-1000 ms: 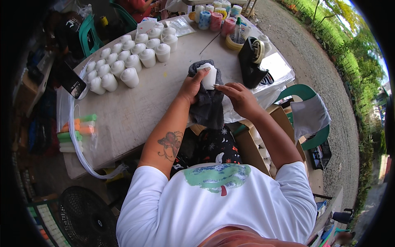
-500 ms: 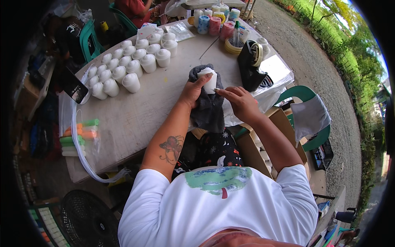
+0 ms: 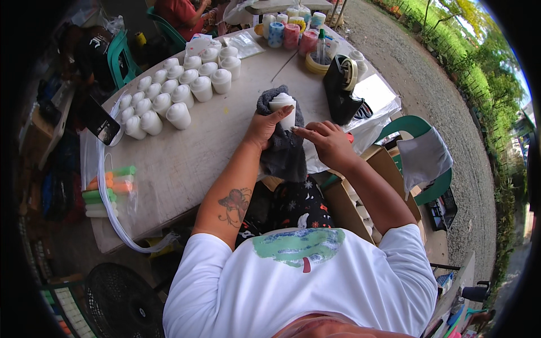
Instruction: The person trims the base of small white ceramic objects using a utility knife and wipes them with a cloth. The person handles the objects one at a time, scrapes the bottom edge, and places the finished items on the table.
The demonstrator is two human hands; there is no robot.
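My left hand [image 3: 264, 127] is closed around a small white plastic bottle [image 3: 283, 108] wrapped in a dark grey fuzzy cloth [image 3: 282, 152]; the thumb lies across the bottle's front and the fingers sit behind the cloth, so the grip is clamped on both. The bottle stands roughly upright in that hand, its rounded white top showing above the cloth, over the near edge of the pale worn tabletop [image 3: 191, 158]. The cloth hangs down from my left hand past the table edge toward my lap. My right hand [image 3: 327, 142] sits just beside the left, to its right, fingers half curled and pointing at the bottle; the fingertips [image 3: 297, 130] are touching or almost touching the cloth, and I cannot tell whether they pinch it. Beyond my left hand, farther up the table, stands a cluster of similar white bottles [image 3: 180, 90] in rows. Beyond my right hand sits a black tape dispenser [image 3: 342, 90] on a sheet of clear plastic [image 3: 375, 98], and behind it a group of coloured tape rolls [image 3: 290, 34]. Well to the left of my left hand, at the table's edge, lies a clear plastic bag of coloured sticks [image 3: 107, 188].
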